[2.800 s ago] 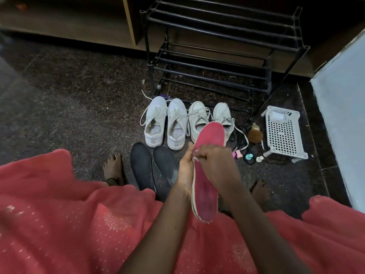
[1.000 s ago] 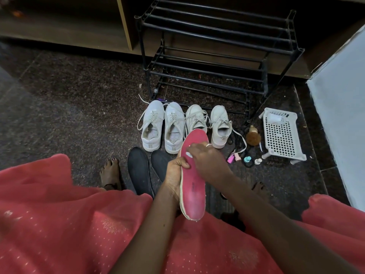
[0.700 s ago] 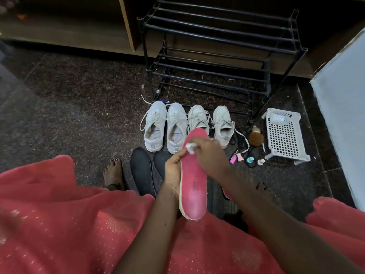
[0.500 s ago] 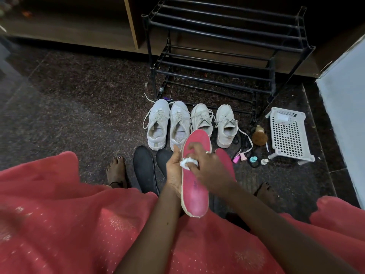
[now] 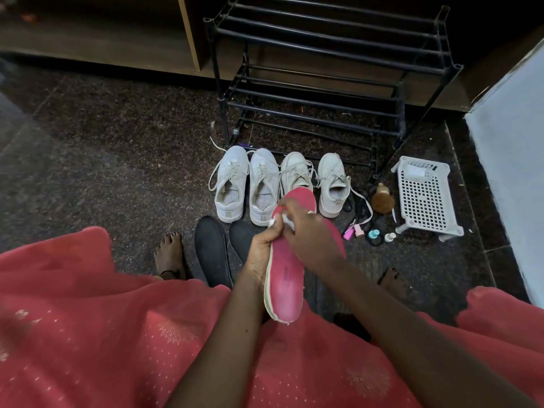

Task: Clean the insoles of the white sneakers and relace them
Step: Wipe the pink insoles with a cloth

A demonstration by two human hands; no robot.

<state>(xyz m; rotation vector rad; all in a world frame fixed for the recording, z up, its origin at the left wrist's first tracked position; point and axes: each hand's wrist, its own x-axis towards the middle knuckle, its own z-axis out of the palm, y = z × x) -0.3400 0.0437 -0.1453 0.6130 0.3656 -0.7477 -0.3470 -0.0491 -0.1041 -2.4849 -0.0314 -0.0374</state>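
Four white sneakers (image 5: 279, 185) stand in a row on the dark speckled floor (image 5: 123, 172), toes toward a black shoe rack (image 5: 329, 69), laces loose and trailing; nearer the person, a pink insole (image 5: 287, 287) is held upright over a coral skirt (image 5: 88, 334), its face rosy with a pale, worn rim and a faint dark mark at mid-length; the left hand (image 5: 260, 253) wraps its left edge, fingers closed around it; the right hand (image 5: 306, 234) pinches a small white cloth (image 5: 281, 222) against the insole's upper part; two dark insoles (image 5: 213, 251) lie on the floor just left of the hands; a white basket (image 5: 424, 198), a brown brush (image 5: 382, 200) and small bottles (image 5: 369, 232) sit to the right.
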